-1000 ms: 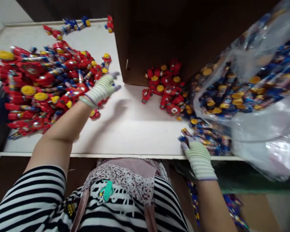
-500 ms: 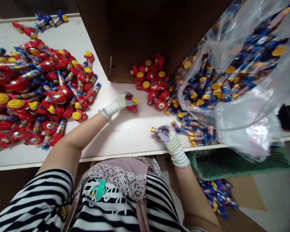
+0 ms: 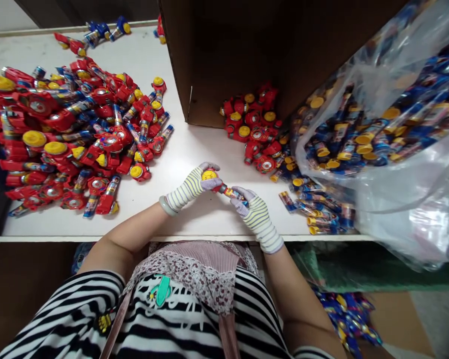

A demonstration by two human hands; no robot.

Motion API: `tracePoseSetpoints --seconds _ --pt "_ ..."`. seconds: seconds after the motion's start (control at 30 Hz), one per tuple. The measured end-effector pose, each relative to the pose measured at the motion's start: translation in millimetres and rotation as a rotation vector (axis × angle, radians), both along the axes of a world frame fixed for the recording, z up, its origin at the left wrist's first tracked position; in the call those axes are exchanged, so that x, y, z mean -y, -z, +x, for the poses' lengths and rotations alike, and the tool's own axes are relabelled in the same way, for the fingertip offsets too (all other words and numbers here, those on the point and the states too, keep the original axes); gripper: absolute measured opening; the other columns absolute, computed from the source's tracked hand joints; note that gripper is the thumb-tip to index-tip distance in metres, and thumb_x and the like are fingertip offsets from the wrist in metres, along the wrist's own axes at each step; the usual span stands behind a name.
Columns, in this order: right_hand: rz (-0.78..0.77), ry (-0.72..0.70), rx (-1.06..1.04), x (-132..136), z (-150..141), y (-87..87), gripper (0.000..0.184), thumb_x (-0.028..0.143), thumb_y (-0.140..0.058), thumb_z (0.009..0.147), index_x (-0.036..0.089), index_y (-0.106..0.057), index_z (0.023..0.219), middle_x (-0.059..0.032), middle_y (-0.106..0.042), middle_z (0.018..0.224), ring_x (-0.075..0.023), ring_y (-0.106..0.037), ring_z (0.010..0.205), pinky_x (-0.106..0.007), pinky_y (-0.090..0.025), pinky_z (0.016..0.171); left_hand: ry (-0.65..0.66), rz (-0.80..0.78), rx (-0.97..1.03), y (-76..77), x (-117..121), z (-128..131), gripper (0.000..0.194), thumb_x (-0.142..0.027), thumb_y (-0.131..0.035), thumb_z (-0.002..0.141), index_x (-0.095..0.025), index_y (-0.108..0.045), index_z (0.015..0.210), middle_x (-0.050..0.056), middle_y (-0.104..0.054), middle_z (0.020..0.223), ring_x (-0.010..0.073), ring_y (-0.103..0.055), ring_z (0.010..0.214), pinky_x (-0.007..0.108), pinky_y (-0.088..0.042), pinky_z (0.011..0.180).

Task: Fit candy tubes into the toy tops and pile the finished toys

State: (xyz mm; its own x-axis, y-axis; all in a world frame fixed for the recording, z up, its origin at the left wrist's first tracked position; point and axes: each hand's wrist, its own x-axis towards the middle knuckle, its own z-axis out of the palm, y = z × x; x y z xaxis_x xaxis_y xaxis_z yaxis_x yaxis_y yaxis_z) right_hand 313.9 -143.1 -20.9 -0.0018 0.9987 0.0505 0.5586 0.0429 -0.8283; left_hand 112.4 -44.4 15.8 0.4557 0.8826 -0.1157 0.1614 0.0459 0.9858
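My left hand (image 3: 192, 188), in a striped glove, is closed around a red toy piece with a round yellow part (image 3: 210, 175). Opposite it, my gloved right hand (image 3: 257, 215) grips a small printed tube (image 3: 233, 194) with a yellow end and a blue end. The tube's yellow end meets the red toy piece; whether it is fully seated I cannot tell. Both hands are just above the white table (image 3: 194, 219). Behind them lies a cluster of red toy pieces (image 3: 252, 119) at the mouth of a dark cardboard box (image 3: 224, 60).
On the left is a big heap of red toys with tubes (image 3: 97, 129). A clear plastic bag (image 3: 396, 194) full of tubes stands at the right, with loose tubes (image 3: 322, 209) spilling beside it. Below the table edge, blue packets (image 3: 349, 316) lie at the lower right.
My left hand has lifted the red toy piece and brought it right and nearer to me. My right hand has met it with the tube. The view has shifted left.
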Motion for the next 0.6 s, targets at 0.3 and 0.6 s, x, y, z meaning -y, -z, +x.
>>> tracePoseSetpoints --seconds 0.3,0.6 --pt "-0.075 -0.063 0.241 10.9 -8.2 -4.4 0.045 0.049 -0.047 0.096 0.018 -0.066 0.123 -0.0166 -0.07 0.121 -0.0294 -0.066 0.102 -0.041 -0.051 0.09 0.055 0.13 -0.175 -1.0 12.8 10.5 0.034 -0.032 -0.066 0.081 -0.015 -0.057 0.109 0.004 -0.064 0.089 0.0143 -0.063 0.076 0.026 -0.053 0.07" --pt "-0.448 -0.122 -0.389 8.8 -22.4 -3.5 0.055 0.068 -0.039 0.091 0.02 -0.064 0.103 -0.0027 -0.06 0.071 -0.0143 -0.047 0.05 -0.027 -0.04 0.049 0.178 0.227 -0.177 -9.7 9.3 -2.4 0.043 -0.037 -0.073 0.077 -0.015 -0.057 0.11 0.006 -0.064 0.097 0.016 -0.064 0.079 0.029 -0.054 0.072"
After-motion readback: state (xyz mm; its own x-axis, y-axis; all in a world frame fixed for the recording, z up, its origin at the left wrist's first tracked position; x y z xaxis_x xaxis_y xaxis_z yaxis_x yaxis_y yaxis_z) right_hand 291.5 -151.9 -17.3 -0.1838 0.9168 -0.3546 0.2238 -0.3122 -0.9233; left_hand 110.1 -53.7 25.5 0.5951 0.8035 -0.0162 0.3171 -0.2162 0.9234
